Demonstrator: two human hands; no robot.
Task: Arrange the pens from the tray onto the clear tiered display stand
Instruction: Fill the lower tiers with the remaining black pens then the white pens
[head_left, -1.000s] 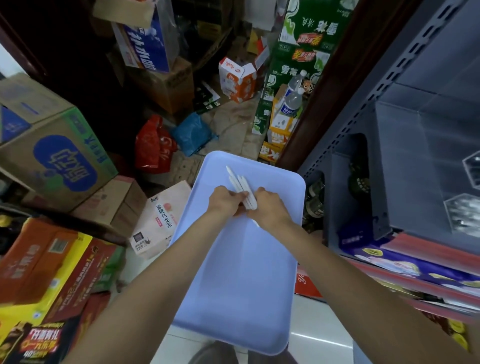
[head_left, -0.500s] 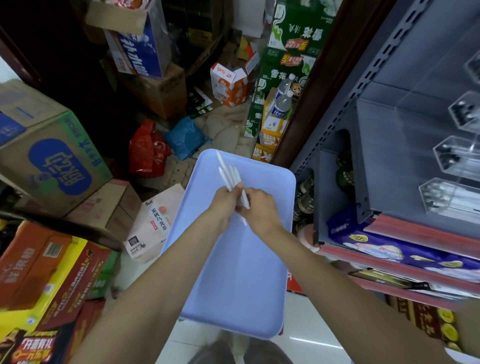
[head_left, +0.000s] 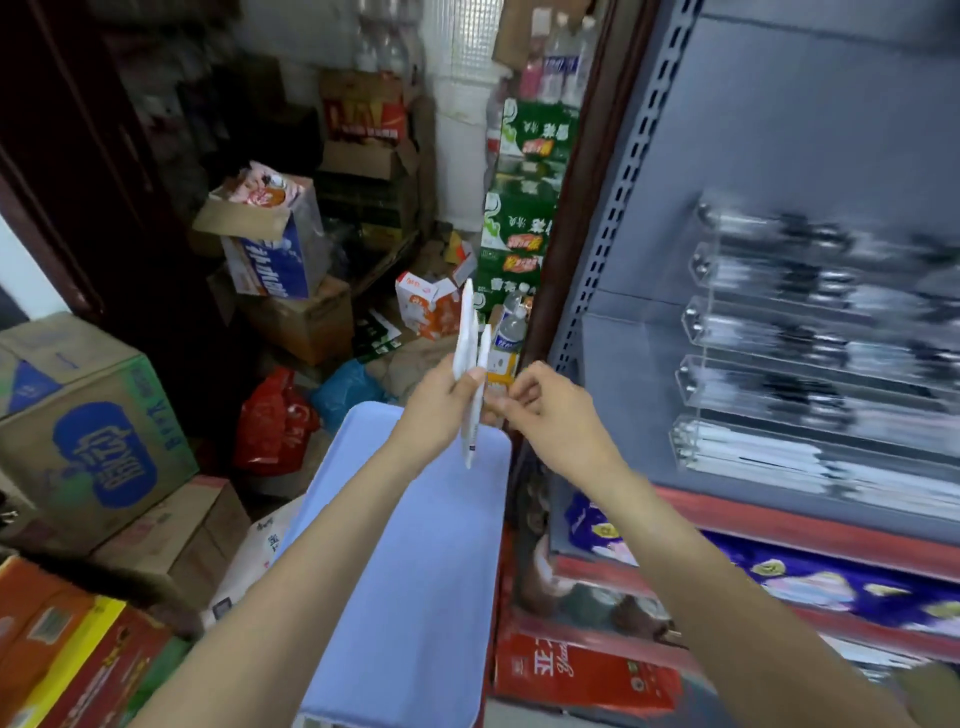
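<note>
My left hand (head_left: 439, 405) grips a small bunch of white pens (head_left: 470, 358), held nearly upright above the far end of the pale blue tray (head_left: 415, 571). My right hand (head_left: 540, 410) is right beside them, its fingers curled and pinching at the lower part of one pen. No pens show on the tray's visible surface. The clear tiered display stand (head_left: 810, 332) hangs on the grey shelf unit to the right, blurred, with dark and white pens lying in its rows.
Cardboard boxes (head_left: 88, 441) and red cartons crowd the left. A red bag (head_left: 272, 421), a blue bag and green drink cases (head_left: 519, 234) fill the floor behind. Under the stand, a red-edged shelf (head_left: 779, 525) carries blue packets.
Both hands have lifted the pens up off the tray, and the bunch now stands upright. My view has swung up and to the right, showing more of the display stand.
</note>
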